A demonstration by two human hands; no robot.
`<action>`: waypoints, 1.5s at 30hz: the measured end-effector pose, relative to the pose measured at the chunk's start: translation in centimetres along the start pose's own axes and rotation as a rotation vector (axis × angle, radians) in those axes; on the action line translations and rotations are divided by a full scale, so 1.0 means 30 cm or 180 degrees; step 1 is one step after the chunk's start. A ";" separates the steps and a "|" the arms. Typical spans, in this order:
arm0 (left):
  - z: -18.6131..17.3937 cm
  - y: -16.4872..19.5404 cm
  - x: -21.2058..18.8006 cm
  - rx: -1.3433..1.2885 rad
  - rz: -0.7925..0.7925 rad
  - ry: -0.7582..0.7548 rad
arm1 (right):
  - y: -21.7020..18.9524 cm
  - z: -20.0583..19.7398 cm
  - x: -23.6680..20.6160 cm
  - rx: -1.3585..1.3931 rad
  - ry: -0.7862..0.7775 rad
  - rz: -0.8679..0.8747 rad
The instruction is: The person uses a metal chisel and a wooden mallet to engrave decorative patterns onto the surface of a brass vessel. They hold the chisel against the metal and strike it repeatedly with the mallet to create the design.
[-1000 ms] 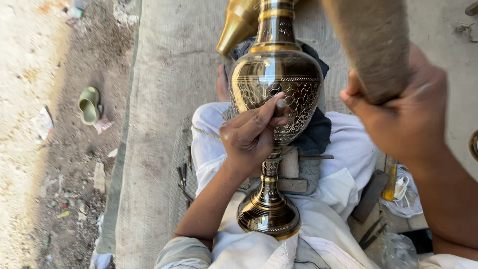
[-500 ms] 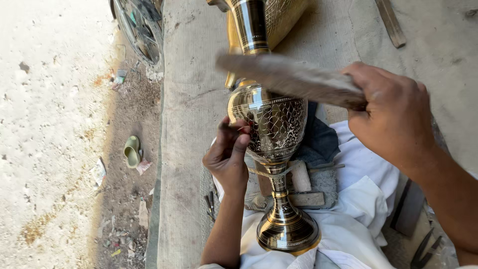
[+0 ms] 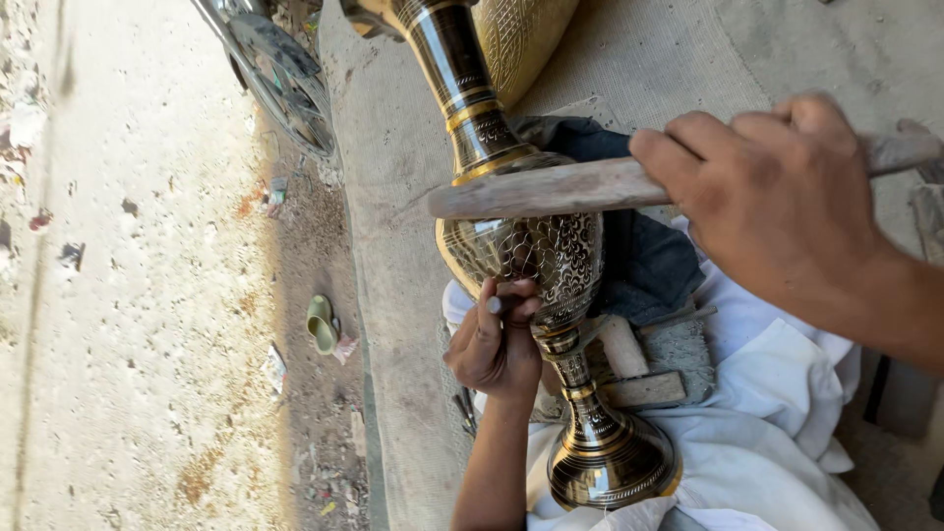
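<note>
Brass vase (image 3: 536, 251), engraved, stands across our white-clothed lap (image 3: 787, 393), its round foot near the lap's lower edge. Our left hand (image 3: 492, 344) pinches a small metal punch (image 3: 497, 304) against the vase belly, fingers curled tight. Our right hand (image 3: 777, 197) is closed round a wooden mallet (image 3: 541, 189), which lies across the vase shoulder.

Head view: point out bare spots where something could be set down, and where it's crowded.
Free: the grey mat left of the brass vase, and the mat's upper right corner above the right hand. Crowded: the lap, where the left hand presses a small tool to the vase, the right hand grips a wooden stick, and wooden blocks lie on white cloth.
</note>
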State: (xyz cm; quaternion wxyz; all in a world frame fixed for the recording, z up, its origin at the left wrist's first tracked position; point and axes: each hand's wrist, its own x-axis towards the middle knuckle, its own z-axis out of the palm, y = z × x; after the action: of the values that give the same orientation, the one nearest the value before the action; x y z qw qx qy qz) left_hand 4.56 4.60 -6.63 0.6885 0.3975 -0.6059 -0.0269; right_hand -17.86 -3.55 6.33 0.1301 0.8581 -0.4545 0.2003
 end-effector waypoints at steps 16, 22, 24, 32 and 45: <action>-0.021 -0.035 -0.092 0.0828 -0.0234 0.0357 | -0.011 -0.069 0.036 0.0889 0.0168 -0.0727; -0.031 -0.028 -0.099 0.1071 -0.0325 0.0365 | -0.006 -0.049 -0.014 0.0700 0.0334 -0.0658; -0.034 -0.028 -0.099 0.1067 -0.0226 0.0320 | -0.004 -0.046 -0.022 0.0882 0.0427 -0.0559; -0.052 -0.044 -0.129 0.0919 -0.0442 0.0420 | 0.000 -0.038 -0.040 0.0868 -0.0180 -0.0364; -0.092 -0.082 -0.183 0.0640 -0.0652 0.0498 | -0.017 -0.066 -0.055 0.1033 -0.0019 -0.0222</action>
State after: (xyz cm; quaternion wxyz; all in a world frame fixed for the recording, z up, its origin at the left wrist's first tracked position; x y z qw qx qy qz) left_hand 6.57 7.18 -12.39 0.6841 0.5250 -0.5064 -0.0052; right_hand -18.71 -1.27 7.30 -0.0047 0.8838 -0.3865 0.2638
